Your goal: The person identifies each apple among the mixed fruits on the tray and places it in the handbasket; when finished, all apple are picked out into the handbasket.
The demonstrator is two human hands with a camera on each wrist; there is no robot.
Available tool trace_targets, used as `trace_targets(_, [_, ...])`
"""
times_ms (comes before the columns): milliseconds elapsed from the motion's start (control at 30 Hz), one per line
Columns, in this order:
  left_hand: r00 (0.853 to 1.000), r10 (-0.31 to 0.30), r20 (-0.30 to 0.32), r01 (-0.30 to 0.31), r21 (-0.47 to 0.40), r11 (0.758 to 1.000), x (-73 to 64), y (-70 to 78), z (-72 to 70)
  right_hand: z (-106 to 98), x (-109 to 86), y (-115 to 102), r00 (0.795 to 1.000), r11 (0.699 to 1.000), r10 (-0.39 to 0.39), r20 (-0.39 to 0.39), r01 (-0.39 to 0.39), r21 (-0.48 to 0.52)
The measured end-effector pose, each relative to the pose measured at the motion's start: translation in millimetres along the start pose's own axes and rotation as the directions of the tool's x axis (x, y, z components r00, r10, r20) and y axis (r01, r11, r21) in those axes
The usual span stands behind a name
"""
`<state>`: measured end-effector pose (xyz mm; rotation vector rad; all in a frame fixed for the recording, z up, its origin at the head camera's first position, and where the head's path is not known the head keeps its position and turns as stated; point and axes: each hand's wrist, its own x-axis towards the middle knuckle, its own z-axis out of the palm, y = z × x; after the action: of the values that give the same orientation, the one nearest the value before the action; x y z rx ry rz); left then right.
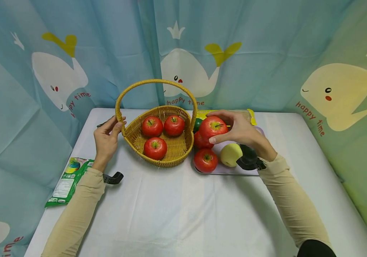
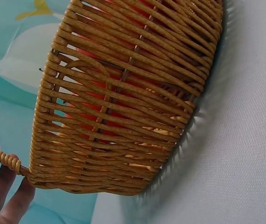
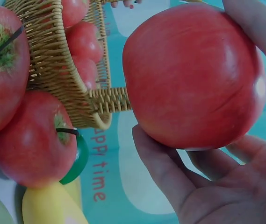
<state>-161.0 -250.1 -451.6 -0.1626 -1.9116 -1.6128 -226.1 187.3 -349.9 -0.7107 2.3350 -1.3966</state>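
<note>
My right hand (image 1: 239, 130) grips a red apple (image 1: 213, 127) between thumb and fingers, held up over the tray's left part. In the right wrist view this apple (image 3: 193, 77) fills the space between the fingers. At the basket's left side, my left hand (image 1: 106, 137) holds the lower end of the handle (image 1: 119, 107). Three red apples (image 1: 155, 148) lie inside the yellow wicker basket (image 1: 170, 163). Through its weave, red shows in the left wrist view. Beneath the held apple, another red apple (image 1: 201, 142) sits partly hidden, and one more (image 1: 206, 160) lies at the tray's front left corner.
The lilac tray (image 1: 244, 172) also bears a pale yellow-green fruit (image 1: 231, 155), a dark green item (image 1: 197, 125) and, in the right wrist view, a yellow fruit (image 3: 48, 205). A yellow-edged package (image 1: 251, 116) lies behind. A green packet (image 1: 69, 182) rests at the left table edge.
</note>
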Motion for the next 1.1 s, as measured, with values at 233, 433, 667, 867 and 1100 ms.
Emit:
trace_targets(233, [1.0, -0.006, 0.0, 0.006, -0.015, 1.0, -0.6, 0.6, -0.2, 7.1, 4.2, -1.0, 0.997, 0.997, -0.076, 0.034, 0.075, 0.036])
trace_targets(433, [1.0, -0.004, 0.008, 0.004, -0.025, 1.0, 0.5, -0.6, -0.3, 10.3, 5.7, -2.3, 0.991, 0.992, -0.119, 0.062, 0.117, 0.043])
trace_targets(667, [1.0, -0.001, 0.008, 0.001, -0.018, 1.0, 0.9, -0.6, -0.9, 18.2, 10.4, -4.8, 0.978, 0.982, -0.18, 0.109, 0.173, 0.069])
trace_targets(867, [1.0, 0.007, 0.01, -0.007, -0.037, 0.999, 1.3, -1.3, -0.8, 30.8, 14.6, -9.8, 0.976, 0.986, -0.145, 0.164, 0.129, 0.104])
trace_targets(1100, [1.0, 0.006, 0.004, -0.006, -0.032, 0.999, 1.5, -0.8, -0.7, 45.8, 24.6, -9.8, 0.962, 0.982, -0.165, 0.217, 0.14, 0.125])
